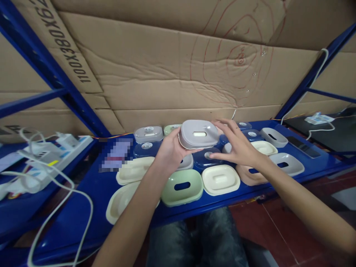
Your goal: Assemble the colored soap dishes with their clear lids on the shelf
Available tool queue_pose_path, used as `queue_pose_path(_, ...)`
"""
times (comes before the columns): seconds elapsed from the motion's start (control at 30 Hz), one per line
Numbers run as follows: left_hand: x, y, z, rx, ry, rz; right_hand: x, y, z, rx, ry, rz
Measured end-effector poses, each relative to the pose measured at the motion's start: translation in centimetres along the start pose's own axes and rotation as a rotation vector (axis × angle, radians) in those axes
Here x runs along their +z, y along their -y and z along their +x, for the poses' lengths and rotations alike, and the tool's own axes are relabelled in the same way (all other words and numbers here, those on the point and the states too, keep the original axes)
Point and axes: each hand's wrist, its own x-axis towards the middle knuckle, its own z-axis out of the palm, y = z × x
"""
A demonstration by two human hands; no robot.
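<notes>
Up above the table, my left hand [168,152] grips a pale grey oval soap dish [199,134] with a slot in its middle. My right hand [239,144] is just to its right, fingers spread and curved, holding nothing. Below the hands stand dark blue soap dish pieces [207,163], some with round stickers. Nearer the front edge lie a green slotted piece [170,187], a cream piece [221,180] and a tan slotted piece [244,176], partly hidden by my right forearm. My left forearm covers part of another cream piece [118,202].
More grey pieces [274,137] rest on the blue table [83,200]. A phone [303,147] lies at the right. Power strips [59,161] and loose white cables crowd the left. Cardboard [155,66] stands behind, between blue metal posts [55,74].
</notes>
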Motion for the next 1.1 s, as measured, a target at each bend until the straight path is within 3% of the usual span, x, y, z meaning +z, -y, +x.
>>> queue_pose_path(0.2,0.3,0.7,-0.1,-0.069,0.094,0.011,1.5,0.3,1.9,-0.033,0.017,0.074)
queue_pose_path(0.4,0.3,1.2,-0.5,-0.097,0.261,-0.05,1.4,0.8,2.0,-0.005,-0.188,0.105)
queue_pose_path(0.77,0.1,-0.2,-0.9,-0.149,0.185,-0.134,2.2,2.5,2.6,0.034,-0.231,0.087)
queue_pose_path(1.1,-0.2,0.0,-0.8,-0.118,0.155,-0.145,2.4,2.7,2.8,0.088,-0.251,0.147)
